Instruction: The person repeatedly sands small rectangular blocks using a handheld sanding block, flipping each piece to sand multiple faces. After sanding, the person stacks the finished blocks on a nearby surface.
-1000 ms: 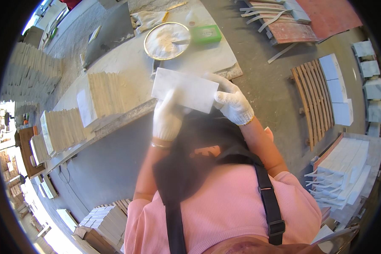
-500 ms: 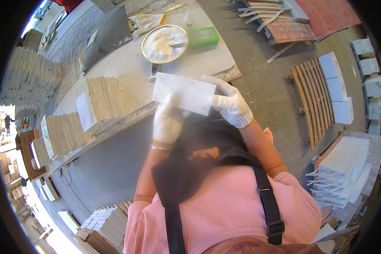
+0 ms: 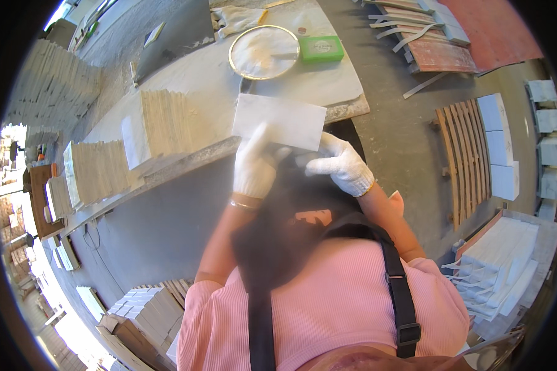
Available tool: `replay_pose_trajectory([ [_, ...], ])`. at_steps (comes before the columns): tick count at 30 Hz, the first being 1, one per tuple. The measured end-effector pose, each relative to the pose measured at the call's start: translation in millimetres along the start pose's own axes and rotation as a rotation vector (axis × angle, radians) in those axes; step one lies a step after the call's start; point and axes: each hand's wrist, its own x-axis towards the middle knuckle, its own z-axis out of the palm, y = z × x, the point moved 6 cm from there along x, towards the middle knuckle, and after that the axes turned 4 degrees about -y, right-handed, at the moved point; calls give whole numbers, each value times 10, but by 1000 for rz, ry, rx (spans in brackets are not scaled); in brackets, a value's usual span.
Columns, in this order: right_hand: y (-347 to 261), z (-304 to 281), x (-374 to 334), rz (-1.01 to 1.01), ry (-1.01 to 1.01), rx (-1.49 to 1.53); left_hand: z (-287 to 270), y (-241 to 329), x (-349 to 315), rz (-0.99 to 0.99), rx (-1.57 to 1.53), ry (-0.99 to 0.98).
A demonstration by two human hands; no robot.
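Note:
A white rectangular marble tile (image 3: 284, 117) is held up in front of me, just off the table's near edge. My left hand (image 3: 255, 166), in a white knitted glove, grips its lower left part, thumb on the face and the other fingers mostly hidden behind. My right hand (image 3: 346, 166), gloved likewise, is at the tile's lower right corner; its thumb and forefinger are apart, pointing left below the edge. Beyond the tile stands a round, gold-rimmed dish (image 3: 231, 59) of white powder or paste, with a flat tool resting in it.
On the pale worktable (image 3: 213, 117) are a green box (image 3: 323, 49), a crumpled cloth (image 3: 238, 20) and upright rows of tiles (image 3: 164, 127) to the left. Right, on the floor, lie a slatted wooden pallet (image 3: 461, 154) and a strapped stack of white pieces (image 3: 498, 263).
The tile has tipped and turned slightly in my left hand. My right hand has slipped from its right end to below the lower right corner. The whole view has shifted a little.

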Motion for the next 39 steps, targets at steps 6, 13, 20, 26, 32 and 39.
replay_pose_trajectory([
  [6, 12, -101, -33, -11, 24, -56, 42, 33, -20, -17, 12, 12],
  [13, -27, -68, -23, 5, 11, -25, 27, 29, -26, 8, 4, 41],
  [20, 2, -86, -9, -5, 8, 13, 7, 16, -16, 3, 21, 56],
  [26, 23, -123, 13, 5, 45, 13, 7, 0, -8, -18, 41, 28],
  [32, -58, -147, 58, -93, 103, -103, 62, 43, -41, 15, 212, -3],
  [39, -167, -449, 104, -282, 332, -331, 164, 61, -97, -98, 257, -80],
])
